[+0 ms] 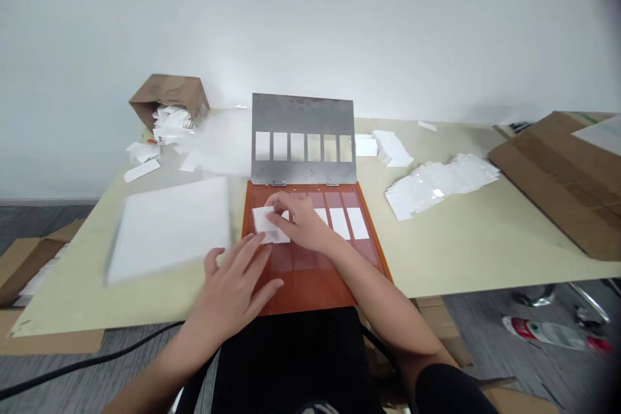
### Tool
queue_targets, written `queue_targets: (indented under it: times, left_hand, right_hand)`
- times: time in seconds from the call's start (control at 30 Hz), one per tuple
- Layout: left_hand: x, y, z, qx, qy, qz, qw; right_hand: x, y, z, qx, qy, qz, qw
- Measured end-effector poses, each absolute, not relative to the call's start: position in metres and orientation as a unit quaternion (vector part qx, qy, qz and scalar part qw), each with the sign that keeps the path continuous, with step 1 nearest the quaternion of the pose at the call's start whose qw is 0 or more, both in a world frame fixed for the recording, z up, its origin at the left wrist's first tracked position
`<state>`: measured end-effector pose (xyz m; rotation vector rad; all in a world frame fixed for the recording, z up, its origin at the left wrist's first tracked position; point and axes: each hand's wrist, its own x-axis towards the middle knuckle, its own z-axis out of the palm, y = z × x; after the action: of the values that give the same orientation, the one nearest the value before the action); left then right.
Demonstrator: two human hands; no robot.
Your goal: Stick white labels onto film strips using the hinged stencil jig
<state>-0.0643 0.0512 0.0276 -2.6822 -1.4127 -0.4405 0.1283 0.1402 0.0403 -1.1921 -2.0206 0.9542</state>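
My right hand [295, 221] sits over the orange-red board [310, 291], its fingertips gripping a white card [259, 223] at the board's left side. Further right on that board lie several white cards, including one [358, 223] in a darker red slot. My left hand [233, 291] is spread open and holds nothing, its fingers at the board's near left edge. A grey steel plate [303, 119] with several rectangular windows stands hinged to the board's far edge. A blurred white sheet [169, 229] lies left of my left hand.
A tipped cardboard box [169, 97] spills white cards at the back left of the cream table [460, 259]. Right of the plate lie a small card stack [392, 147] and a long white pile [441, 185]. A flattened cardboard sheet [553, 184] overlaps the table's right side.
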Motion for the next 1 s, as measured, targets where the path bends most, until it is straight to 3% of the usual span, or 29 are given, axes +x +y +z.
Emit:
queue_targets:
  times: [0.07,0.17,0.27,0.37,0.5,0.8,1.0]
  left_hand:
    - [-0.067,0.053,0.029,-0.851,-0.485,-0.198,0.045]
    - [-0.071,0.056,0.027,-0.798,-0.549,-0.248,0.021]
    - [-0.073,0.063,0.027,-0.763,-0.592,-0.259,-0.017]
    - [-0.070,0.074,0.032,-0.745,-0.605,-0.279,-0.030]
    - [-0.060,0.086,0.042,-0.732,-0.598,-0.326,-0.013]
    - [-0.060,0.075,0.020,-0.805,-0.543,-0.222,-0.089]
    - [-0.065,0.064,0.011,-0.820,-0.525,-0.191,-0.122]
  right_hand:
    - [0.155,0.136,0.054,-0.450,-0.739,0.346,0.362]
    - [0.216,0.127,0.067,-0.539,-0.707,0.261,0.377]
    - [0.286,0.124,0.059,-0.652,-0.665,0.139,0.338]
    - [0.341,0.127,0.036,-0.766,-0.593,0.042,0.245]
    - [0.370,0.125,0.010,-0.811,-0.547,0.004,0.208]
    - [0.312,0.108,0.025,-0.678,-0.680,0.034,0.278]
    - [0.223,0.116,0.053,-0.519,-0.820,0.130,0.205]
